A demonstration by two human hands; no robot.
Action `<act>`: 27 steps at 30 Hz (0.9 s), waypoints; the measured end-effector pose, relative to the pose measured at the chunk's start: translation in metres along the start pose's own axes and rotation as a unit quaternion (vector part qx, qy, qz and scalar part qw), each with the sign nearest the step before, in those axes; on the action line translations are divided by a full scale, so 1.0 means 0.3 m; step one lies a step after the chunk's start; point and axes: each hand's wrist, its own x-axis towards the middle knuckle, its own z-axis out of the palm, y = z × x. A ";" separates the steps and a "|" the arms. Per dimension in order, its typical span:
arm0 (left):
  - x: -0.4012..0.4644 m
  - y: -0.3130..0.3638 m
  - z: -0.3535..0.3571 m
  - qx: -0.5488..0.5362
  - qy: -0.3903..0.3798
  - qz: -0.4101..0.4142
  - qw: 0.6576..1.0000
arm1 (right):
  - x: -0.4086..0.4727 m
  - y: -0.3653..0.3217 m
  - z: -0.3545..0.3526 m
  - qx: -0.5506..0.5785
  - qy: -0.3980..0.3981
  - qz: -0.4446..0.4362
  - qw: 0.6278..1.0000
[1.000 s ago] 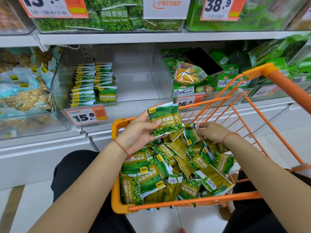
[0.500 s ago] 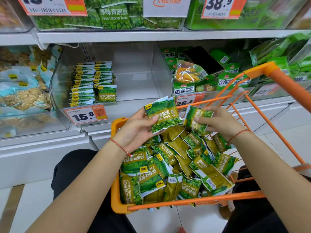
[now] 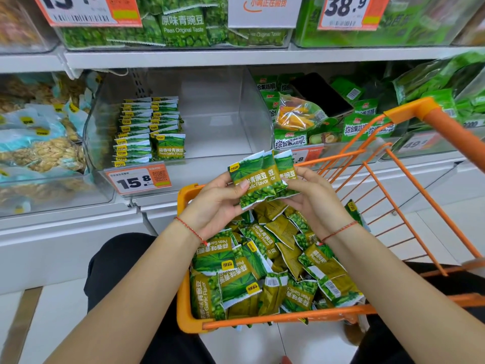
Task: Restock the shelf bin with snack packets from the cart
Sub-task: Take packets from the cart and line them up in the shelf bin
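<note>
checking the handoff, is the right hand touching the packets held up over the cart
Touching. The head view shows the right hand with its fingertips pressed against the right edge of the packets, which the left hand holds from the other side, above the cart.

Cart (image 3: 189, 285) in the foreground, loose packets (image 3: 262, 271) heaped inside; held packets (image 3: 262, 177) above the heap, between left hand (image 3: 215, 203) and right hand (image 3: 312, 198); shelf bin (image 3: 236, 143) behind, stacked rows (image 3: 147, 132) at its left, apparently two deep.
</note>
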 end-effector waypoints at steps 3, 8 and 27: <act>0.001 -0.003 0.009 0.030 0.009 0.003 1.000 | -0.004 0.002 0.006 -0.009 -0.021 -0.008 1.000; -0.002 -0.005 0.016 0.052 0.010 -0.003 0.999 | -0.012 0.013 0.043 -0.035 -0.033 -0.033 0.998; -0.081 0.187 0.011 0.213 0.220 0.109 0.946 | 0.010 -0.124 0.308 -0.414 -0.169 -0.156 0.881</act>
